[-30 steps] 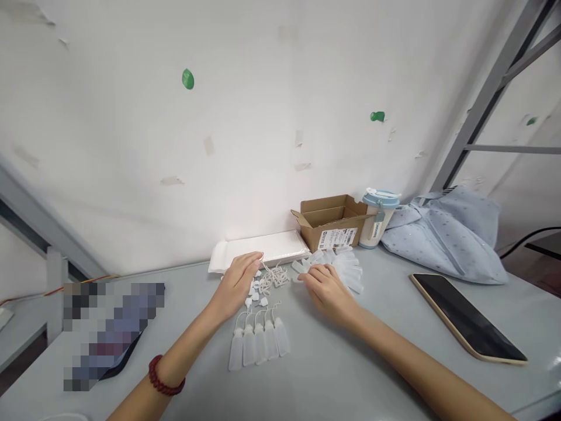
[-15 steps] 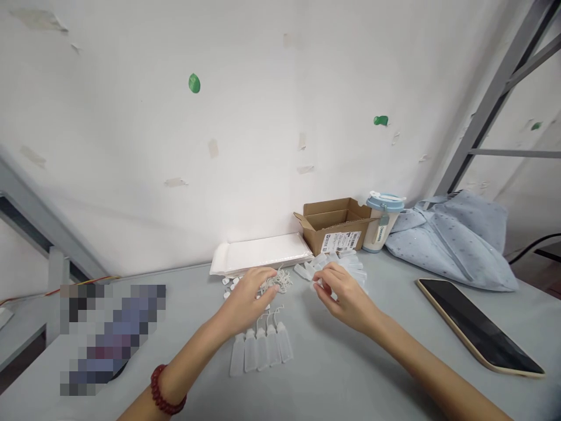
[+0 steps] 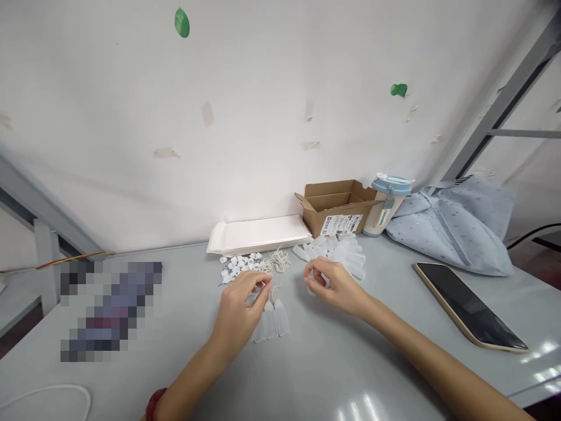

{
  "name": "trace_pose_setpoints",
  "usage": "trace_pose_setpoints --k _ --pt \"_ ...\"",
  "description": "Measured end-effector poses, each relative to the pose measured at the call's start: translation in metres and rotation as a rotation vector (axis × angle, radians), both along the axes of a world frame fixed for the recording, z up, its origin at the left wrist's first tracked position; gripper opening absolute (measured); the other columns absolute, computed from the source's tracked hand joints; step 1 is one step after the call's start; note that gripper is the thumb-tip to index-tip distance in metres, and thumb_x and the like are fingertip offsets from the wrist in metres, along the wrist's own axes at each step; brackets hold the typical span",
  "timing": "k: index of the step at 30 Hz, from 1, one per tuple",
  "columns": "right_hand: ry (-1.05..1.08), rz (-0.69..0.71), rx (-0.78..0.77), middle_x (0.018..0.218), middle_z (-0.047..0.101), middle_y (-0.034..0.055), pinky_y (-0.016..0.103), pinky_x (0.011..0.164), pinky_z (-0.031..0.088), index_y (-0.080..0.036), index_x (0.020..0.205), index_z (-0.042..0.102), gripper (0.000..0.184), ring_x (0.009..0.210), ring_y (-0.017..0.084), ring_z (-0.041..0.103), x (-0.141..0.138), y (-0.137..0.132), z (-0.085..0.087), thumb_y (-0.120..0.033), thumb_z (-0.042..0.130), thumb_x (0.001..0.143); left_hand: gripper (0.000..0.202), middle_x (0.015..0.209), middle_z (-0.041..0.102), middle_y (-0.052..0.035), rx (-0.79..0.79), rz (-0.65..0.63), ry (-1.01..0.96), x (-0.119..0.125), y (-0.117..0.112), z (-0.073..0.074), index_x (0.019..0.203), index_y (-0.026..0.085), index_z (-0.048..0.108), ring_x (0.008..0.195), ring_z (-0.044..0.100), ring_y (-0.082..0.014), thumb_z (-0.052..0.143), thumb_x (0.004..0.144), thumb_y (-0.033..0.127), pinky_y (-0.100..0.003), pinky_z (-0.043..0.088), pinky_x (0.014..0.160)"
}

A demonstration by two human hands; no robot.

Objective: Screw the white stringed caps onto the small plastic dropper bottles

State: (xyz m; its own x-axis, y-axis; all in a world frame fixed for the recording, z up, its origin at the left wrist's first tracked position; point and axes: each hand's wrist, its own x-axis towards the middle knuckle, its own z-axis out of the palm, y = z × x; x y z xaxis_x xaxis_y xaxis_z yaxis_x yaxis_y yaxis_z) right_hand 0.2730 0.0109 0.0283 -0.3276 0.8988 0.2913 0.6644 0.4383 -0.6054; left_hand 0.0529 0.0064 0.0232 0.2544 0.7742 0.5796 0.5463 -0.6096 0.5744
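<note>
My left hand hovers over a row of small translucent squeeze bottles lying on the grey table; its fingers are pinched on a small white piece with a strap. My right hand is curled just in front of a heap of clear bottle bodies and pinches something small that I cannot make out. Between the hands, farther back, lie several small white caps and a tangle of white straps.
A white padded envelope, an open cardboard box and a lidded cup line the wall. A light blue cloth bag and a phone lie at right. A pixelated object sits left, a white cable near it.
Both hands have drawn back toward me from the piles; the left now covers part of the bottle row. The view has tilted down a little.
</note>
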Motion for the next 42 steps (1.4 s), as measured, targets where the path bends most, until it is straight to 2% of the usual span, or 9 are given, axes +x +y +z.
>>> trace_pose_setpoints --k 3,7,9,12,16,21,29,42 --pt "-0.025 0.002 0.032 0.060 0.043 -0.0034 0.024 0.056 0.037 -0.017 0.081 0.057 0.005 0.060 0.013 0.046 -0.002 0.001 -0.004 -0.016 0.052 0.079 0.010 0.078 0.065 -0.0010 0.037 0.017 0.010 0.001 -0.004 -0.001 0.084 0.020 0.061 0.070 0.059 -0.0144 0.052 0.085 0.016 -0.027 0.049 0.065" --pt "-0.084 0.025 0.059 0.062 0.046 -0.0025 0.025 0.058 0.037 -0.015 0.082 0.059 0.007 0.059 0.013 0.046 -0.004 0.003 -0.013 -0.022 0.057 0.081 0.013 0.082 0.065 -0.0012 0.053 0.080 0.025 0.005 -0.009 -0.002 0.095 0.021 0.057 0.069 0.060 -0.0141 0.052 0.084 0.016 -0.026 0.050 0.061" --pt "-0.132 0.063 0.068 0.065 0.049 -0.0010 0.025 0.058 0.038 -0.015 0.082 0.060 0.011 0.060 0.013 0.047 -0.005 0.003 -0.017 -0.026 0.058 0.082 0.015 0.082 0.065 -0.0015 0.085 0.075 0.037 0.006 -0.010 -0.003 0.098 0.021 0.055 0.070 0.060 -0.0143 0.052 0.084 0.016 -0.026 0.050 0.061" --pt "-0.187 0.098 0.093 0.072 0.051 0.0020 0.026 0.059 0.040 -0.015 0.083 0.061 0.014 0.063 0.014 0.048 -0.007 0.001 -0.021 -0.029 0.057 0.085 0.012 0.078 0.064 -0.0014 0.154 0.027 0.069 0.006 -0.010 -0.003 0.094 0.021 0.057 0.071 0.060 -0.0150 0.049 0.086 0.014 -0.027 0.049 0.063" --pt "-0.169 0.117 0.140 0.081 0.052 0.0053 0.028 0.065 0.043 -0.016 0.086 0.060 0.015 0.071 0.016 0.051 -0.012 -0.006 -0.019 -0.030 0.055 0.087 0.016 0.081 0.066 -0.0030 0.218 -0.050 0.098 0.007 -0.010 -0.003 0.093 0.020 0.058 0.075 0.059 -0.0162 0.047 0.086 0.010 -0.029 0.049 0.067" --pt "-0.200 0.176 0.208 0.083 0.055 0.0065 0.032 0.072 0.042 -0.015 0.086 0.058 0.016 0.077 0.018 0.052 -0.019 -0.016 -0.013 -0.029 0.051 0.089 0.022 0.086 0.066 -0.0039 0.186 -0.121 0.096 0.011 -0.015 -0.003 0.096 0.020 0.060 0.080 0.061 -0.0167 0.047 0.084 0.005 -0.028 0.051 0.068" --pt "-0.249 0.161 0.238 0.078 0.054 0.0055 0.031 0.067 0.039 -0.015 0.080 0.055 0.022 0.069 0.016 0.049 -0.022 -0.022 -0.009 -0.029 0.044 0.093 0.028 0.095 0.067 -0.0070 0.280 -0.139 0.085 0.014 -0.021 -0.006 0.104 0.017 0.058 0.090 0.063 -0.0173 0.047 0.084 0.001 -0.031 0.054 0.079" --pt "-0.105 0.114 0.191 0.075 0.051 0.0035 0.027 0.060 0.040 -0.017 0.077 0.053 0.019 0.063 0.014 0.047 -0.023 -0.021 -0.009 -0.025 0.045 0.092 0.031 0.120 0.061 -0.0155 0.433 -0.175 0.333 0.013 -0.026 -0.005 0.101 0.012 0.060 0.113 0.056 -0.0232 0.040 0.082 -0.002 -0.036 0.052 0.092"
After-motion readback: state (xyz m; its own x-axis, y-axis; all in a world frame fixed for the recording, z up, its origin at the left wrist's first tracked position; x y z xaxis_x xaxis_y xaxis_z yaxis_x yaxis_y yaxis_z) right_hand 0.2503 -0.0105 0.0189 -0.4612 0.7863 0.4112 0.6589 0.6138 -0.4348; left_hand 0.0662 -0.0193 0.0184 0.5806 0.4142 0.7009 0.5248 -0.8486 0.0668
